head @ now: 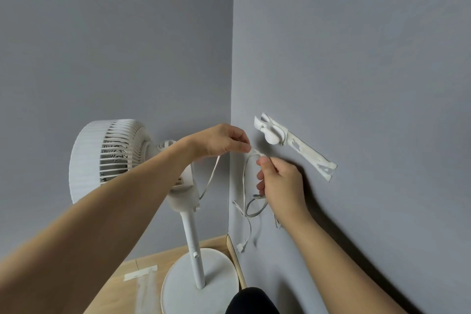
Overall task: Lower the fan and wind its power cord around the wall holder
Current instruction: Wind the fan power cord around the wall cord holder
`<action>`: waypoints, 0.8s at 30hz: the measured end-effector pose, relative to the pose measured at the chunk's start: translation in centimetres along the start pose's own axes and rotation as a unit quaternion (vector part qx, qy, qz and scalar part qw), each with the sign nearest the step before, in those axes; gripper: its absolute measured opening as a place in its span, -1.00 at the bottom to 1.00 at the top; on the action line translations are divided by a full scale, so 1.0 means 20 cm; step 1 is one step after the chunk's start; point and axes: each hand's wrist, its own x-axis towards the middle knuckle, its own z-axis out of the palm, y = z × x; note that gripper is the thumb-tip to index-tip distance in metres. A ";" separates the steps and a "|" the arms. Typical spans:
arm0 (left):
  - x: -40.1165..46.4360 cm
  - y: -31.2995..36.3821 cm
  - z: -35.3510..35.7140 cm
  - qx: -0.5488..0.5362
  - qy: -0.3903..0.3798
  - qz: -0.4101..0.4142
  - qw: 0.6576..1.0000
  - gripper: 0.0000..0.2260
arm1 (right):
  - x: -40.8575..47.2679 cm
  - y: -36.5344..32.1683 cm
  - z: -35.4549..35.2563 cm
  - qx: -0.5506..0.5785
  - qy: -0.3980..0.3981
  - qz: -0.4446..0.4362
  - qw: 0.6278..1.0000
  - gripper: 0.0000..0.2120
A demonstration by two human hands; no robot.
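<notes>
- In the middle of the frame I hold the power cord (pixel 246 181) with both hands, just below and left of the wall holder (pixel 272 132).
- My left hand (pixel 221 141) pinches the cord between thumb and fingers at the top of the bend; my right hand (pixel 277 183) pinches it just beside, and some loops hang under this hand.
- The plug (pixel 241 246) hangs free near the lower centre, close to the wall, above the floor (pixel 122 288).
- The fan (pixel 112 158) stands in the left centre of the frame, in the corner, on its round base (pixel 183 285). I judge the pole is already short, but I cannot be sure.
- The cord looks thin, flat, soft and light. I think it bends easily and can slip or spring open from the loops, so I should keep it a little tight.
- A good place to hold is near the bend, close to the holder, not at the plug.
- The holder seems small and fixed with a strip on the wall; I should not pull hard.
</notes>
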 end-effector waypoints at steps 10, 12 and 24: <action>0.04 -0.04 -0.13 -0.054 0.260 -0.075 0.961 -0.83 | -0.10 -0.14 -0.07 -0.076 0.133 -0.263 0.953 -0.63; 0.05 -0.05 -0.18 -0.105 0.323 -0.115 0.933 -0.79 | -0.14 -0.17 -0.10 -0.034 0.103 -0.291 0.951 -0.61; 0.09 0.09 -0.05 -0.039 0.143 -0.069 0.987 -0.92 | -0.17 -0.12 -0.18 -0.135 -0.185 0.155 0.961 -0.75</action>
